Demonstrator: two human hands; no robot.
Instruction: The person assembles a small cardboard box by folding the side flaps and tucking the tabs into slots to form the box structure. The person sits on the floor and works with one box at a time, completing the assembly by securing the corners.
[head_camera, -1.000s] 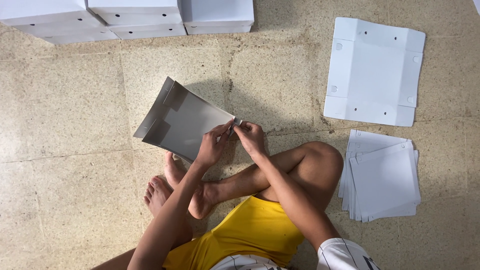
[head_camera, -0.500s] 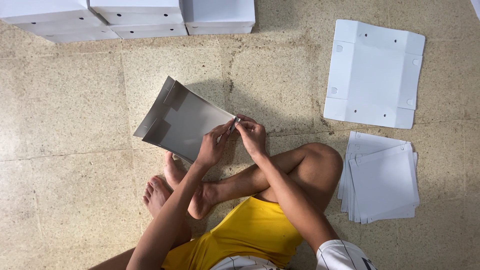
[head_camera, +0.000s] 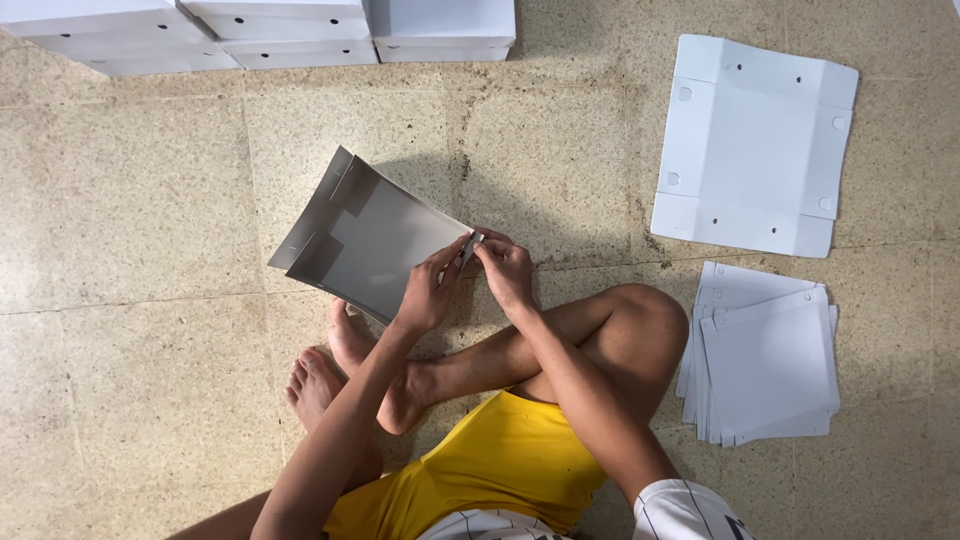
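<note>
Both hands pinch the same corner here: the left hand (head_camera: 428, 295) and the right hand (head_camera: 505, 270) each have a fingertip grip clenched on the near right edge of the grey cardboard sheet (head_camera: 375, 238), thumbs and fingers meeting right at a small flap. That sheet stands tilted, its lower edge near the person's bare feet (head_camera: 335, 365), its folded side flaps turned up along the far left, so the shaded inner face looks toward the camera; holding it propped like this seems to keep the corner free to work on. The person sits cross-legged on the speckled stone floor (head_camera: 130, 330), knees out, so the sheet sits just ahead of the shins, within easy reach. Moving outward, to the right lies a flat white die-cut box blank (head_camera: 755, 145) with punched holes and creased flaps, laid open on the floor. Nearer, by the right knee, a fanned stack of white blanks (head_camera: 765, 360). Along the top edge, well apart, a row of assembled white boxes (head_camera: 270, 25).
</note>
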